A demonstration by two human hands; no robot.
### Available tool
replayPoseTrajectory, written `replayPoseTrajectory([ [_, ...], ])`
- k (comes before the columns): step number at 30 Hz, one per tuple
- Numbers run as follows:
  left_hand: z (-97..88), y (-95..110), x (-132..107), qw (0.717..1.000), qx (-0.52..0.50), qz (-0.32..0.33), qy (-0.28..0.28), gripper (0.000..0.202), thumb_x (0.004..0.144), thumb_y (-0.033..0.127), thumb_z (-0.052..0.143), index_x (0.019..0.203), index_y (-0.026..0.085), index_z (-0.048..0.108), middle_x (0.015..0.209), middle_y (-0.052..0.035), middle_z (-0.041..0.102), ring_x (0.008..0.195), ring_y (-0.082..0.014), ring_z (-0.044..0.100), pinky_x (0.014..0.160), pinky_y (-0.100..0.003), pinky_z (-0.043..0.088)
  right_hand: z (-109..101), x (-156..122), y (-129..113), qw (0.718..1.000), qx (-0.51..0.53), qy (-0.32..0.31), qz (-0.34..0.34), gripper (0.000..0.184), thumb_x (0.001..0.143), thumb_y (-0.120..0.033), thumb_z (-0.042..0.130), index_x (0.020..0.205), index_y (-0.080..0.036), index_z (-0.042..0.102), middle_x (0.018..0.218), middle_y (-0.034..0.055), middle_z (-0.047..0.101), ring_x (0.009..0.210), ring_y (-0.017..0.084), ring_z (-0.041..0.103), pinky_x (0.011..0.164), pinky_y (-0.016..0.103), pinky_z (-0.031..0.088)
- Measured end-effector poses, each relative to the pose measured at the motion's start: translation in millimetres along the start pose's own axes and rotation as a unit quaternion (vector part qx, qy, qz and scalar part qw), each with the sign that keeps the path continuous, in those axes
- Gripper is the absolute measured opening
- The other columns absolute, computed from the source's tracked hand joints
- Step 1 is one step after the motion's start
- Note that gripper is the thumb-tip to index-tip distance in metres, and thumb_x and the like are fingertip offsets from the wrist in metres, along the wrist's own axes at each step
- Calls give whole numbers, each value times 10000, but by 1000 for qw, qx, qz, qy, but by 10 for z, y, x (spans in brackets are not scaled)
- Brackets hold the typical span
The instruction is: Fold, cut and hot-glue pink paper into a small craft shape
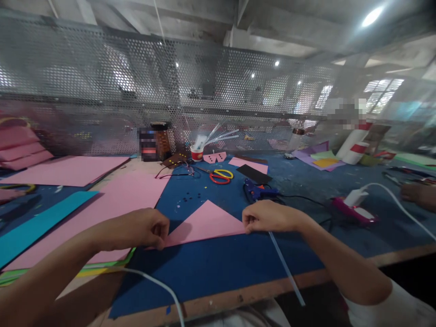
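A pink paper triangle [207,223] lies on the blue table mat [211,272], its peak pointing away from me. At its left corner my left hand [151,228] is closed, finger and thumb pinching the paper. The right corner sits in the closed fingers of my right hand [260,216]. Just beyond my right hand is a blue glue gun [257,190], and a clear glue stick [286,268] extends from beneath that hand toward the table's front edge. Several small black dots [191,196] are scattered behind the triangle.
Pink sheets [119,195] and a teal strip [44,222] cover the left side. Scissors [220,176], glasses [177,171] and a cup of glue sticks [196,153] stand behind. A magenta power strip [354,211] lies right, near another person's hand [417,194]. Perforated metal screen [204,91] closes the back.
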State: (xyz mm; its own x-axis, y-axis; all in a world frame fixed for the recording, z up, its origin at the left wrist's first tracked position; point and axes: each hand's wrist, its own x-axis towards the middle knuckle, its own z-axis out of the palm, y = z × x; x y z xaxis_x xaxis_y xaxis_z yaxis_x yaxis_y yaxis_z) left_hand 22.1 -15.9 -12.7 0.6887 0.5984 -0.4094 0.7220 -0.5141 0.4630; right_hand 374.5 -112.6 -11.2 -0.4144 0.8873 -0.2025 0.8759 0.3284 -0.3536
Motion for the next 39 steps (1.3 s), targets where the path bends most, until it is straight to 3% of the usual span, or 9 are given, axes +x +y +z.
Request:
replayPoseTrajectory([
  [8,27,-59,-6,1000,13,0,5,79,738,296,646,744,222,673,686,47,671,659,-155,598,559,-230,370,28,13,100,1000,2,-10,0,110,794,-309,681,825,-215,728,791,-17,732,712,146,633,570,224,321],
  [13,40,71,-25,999,11,24,22,122,726,308,690,838,261,694,786,56,689,751,-160,621,614,-226,396,26,27,102,1000,-3,-14,-3,127,795,-329,682,822,-213,727,790,-14,732,711,145,634,574,225,323],
  [19,330,354,130,989,-21,58,133,128,777,317,655,860,226,691,842,12,695,784,-172,615,692,-243,423,26,19,83,1000,-7,-10,-4,119,791,-322,678,823,-219,729,803,-19,739,727,147,643,588,226,331],
  [23,518,392,247,981,-21,99,166,75,799,282,642,807,225,690,807,12,684,735,-157,591,656,-239,393,25,21,84,1000,-9,-8,-3,115,797,-317,675,827,-218,726,810,-19,739,731,147,642,587,227,330],
  [29,567,406,257,977,-3,99,189,135,849,315,594,794,211,660,796,0,677,722,-162,587,637,-251,370,1,-12,5,1000,1,-1,-12,77,801,-278,688,824,-208,712,786,-15,719,714,150,630,590,229,342],
  [35,573,452,240,976,24,90,195,176,882,328,558,797,201,645,822,-24,673,746,-178,588,640,-257,364,275,177,-289,990,53,85,-96,130,859,-313,694,928,-203,694,942,14,705,851,162,625,721,233,407],
  [39,603,430,257,975,22,88,202,188,901,344,537,836,211,653,839,-28,676,766,-187,594,640,-257,364,490,320,-395,981,52,141,-126,93,901,-285,661,919,-199,689,934,11,701,901,155,612,784,234,405],
])
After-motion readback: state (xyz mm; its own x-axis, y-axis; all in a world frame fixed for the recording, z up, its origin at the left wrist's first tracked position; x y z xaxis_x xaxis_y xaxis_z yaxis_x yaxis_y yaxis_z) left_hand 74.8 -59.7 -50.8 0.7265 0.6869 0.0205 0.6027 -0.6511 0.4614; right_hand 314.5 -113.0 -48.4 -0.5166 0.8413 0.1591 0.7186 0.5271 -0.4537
